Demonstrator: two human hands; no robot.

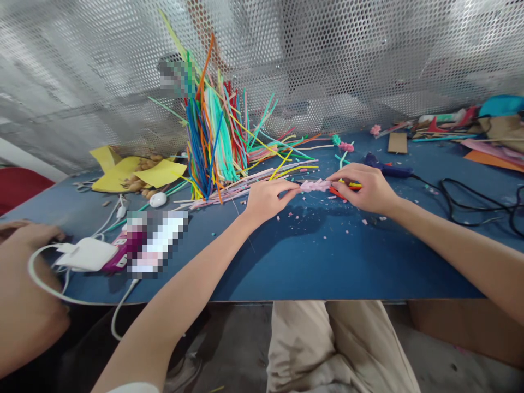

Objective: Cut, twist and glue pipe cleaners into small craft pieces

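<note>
Pinching a fluffy lilac strip (pixel 315 186) by both ends, above the blue tabletop (pixel 286 273).
Gripping its left end between the tightly pressed fingers of the left hand (pixel 266 200), and its right end between the similarly pinched fingers of the right hand (pixel 364 186); with a tall bundle of colourful stems (pixel 223 139) beyond the left hand, a dark blue corded tool (pixel 388 167) just beyond the right, and another person's hand (pixel 30 233) well apart at far left.
</note>
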